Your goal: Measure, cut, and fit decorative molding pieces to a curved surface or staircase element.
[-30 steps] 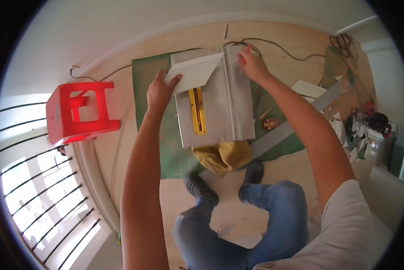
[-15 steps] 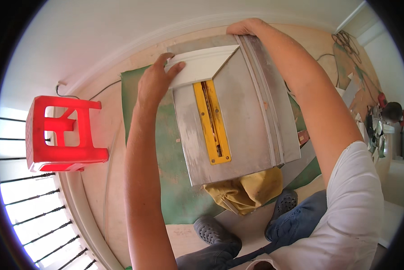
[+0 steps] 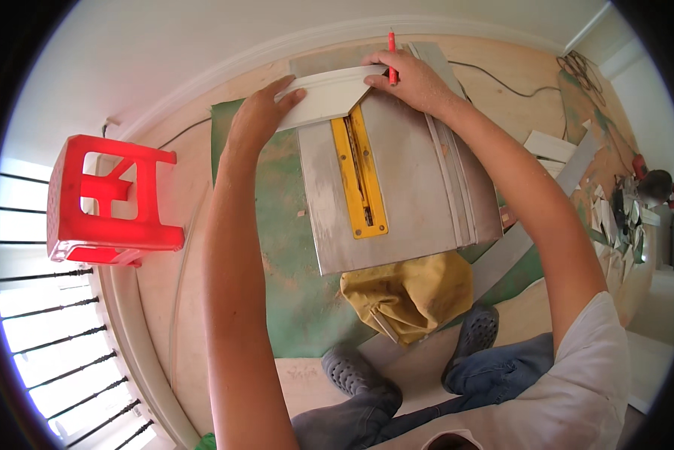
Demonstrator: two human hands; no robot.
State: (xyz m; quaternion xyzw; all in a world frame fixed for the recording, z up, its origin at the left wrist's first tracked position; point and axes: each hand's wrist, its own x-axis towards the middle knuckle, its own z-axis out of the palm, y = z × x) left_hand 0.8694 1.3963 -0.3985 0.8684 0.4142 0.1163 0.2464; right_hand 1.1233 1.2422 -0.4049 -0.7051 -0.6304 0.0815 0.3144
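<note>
A white moulding board (image 3: 323, 99) with a slanted right end lies across the far part of a grey metal saw table (image 3: 408, 195), just beyond and partly over its yellow slotted insert (image 3: 360, 184). My left hand (image 3: 262, 112) grips the board's left end, thumb on top and fingers behind the far edge. At the slanted tip, my right hand (image 3: 408, 79) pinches the board between thumb and fingers. A red pencil (image 3: 392, 58) sticks up from between the right hand's fingers. The blade, if raised, cannot be made out.
A yellow cloth bag (image 3: 408, 296) hangs at the saw's near side, by my feet. Green sheeting (image 3: 284, 292) lies under the saw. To the left, a red plastic stool (image 3: 112, 202) rests on its side by a railing. Cables, offcuts (image 3: 547, 146) and tools spread to the right.
My right hand has come from the saw table's far edge to the board's slanted end, and the red pencil now shows in it. My left hand stays on the board.
</note>
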